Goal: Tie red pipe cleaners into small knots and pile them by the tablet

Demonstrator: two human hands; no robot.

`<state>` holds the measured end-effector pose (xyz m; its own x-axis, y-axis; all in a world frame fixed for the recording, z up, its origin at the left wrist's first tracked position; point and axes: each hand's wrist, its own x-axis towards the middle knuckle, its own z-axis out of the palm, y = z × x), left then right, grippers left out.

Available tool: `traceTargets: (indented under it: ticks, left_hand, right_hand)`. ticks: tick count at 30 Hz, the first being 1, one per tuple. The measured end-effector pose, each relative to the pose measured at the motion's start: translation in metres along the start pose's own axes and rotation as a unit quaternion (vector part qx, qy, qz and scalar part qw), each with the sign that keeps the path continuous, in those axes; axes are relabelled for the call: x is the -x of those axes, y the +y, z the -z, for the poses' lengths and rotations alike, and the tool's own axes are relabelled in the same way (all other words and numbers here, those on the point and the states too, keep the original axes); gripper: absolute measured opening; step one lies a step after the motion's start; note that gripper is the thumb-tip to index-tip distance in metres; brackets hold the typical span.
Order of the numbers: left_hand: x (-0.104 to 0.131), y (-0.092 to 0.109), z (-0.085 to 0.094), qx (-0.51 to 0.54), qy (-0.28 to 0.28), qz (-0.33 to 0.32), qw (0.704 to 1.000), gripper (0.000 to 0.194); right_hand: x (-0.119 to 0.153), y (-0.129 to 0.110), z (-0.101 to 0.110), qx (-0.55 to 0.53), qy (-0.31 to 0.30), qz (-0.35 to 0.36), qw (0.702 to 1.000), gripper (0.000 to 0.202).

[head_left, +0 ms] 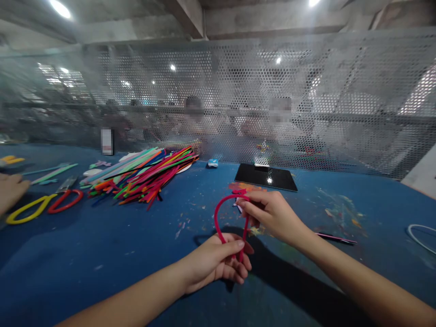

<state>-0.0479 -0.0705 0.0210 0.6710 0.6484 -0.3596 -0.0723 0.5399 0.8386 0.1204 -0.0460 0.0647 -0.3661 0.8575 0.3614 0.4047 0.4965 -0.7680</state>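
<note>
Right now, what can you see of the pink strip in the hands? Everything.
The pink strip is slender and evenly coloured; it looks soft and bendable, though its fine texture is unclear. It is bent into a raised arch over the blue table. The left hand pinches both legs near the bottom; the right hand holds the arch's upper right.

Dim, cool light from overexposed ceiling lamps [61,8]; glare spot on glossy black panel [252,175]. Dark shadow, lower right tabletop [119,259]. Perforated screen [235,72] hazy; edges bowed, smeared.
</note>
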Motion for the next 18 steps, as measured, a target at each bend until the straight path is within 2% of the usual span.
traceTargets:
  ticks: [7, 18]
  left_hand:
    - [0.0011, -0.0001, 0.0014, -0.022, -0.014, 0.004, 1.000, 0.022]
    - [0.0002, -0.0006, 0.0025, -0.033, -0.021, 0.006, 0.999, 0.020]
  right_hand:
    - [0.0000, -0.0015, -0.0030, -0.103, 0.007, -0.049, 0.993, 0.025]
    - [-0.0004, 0.0026, -0.0069, -0.103, 0.015, -0.051, 0.993, 0.021]
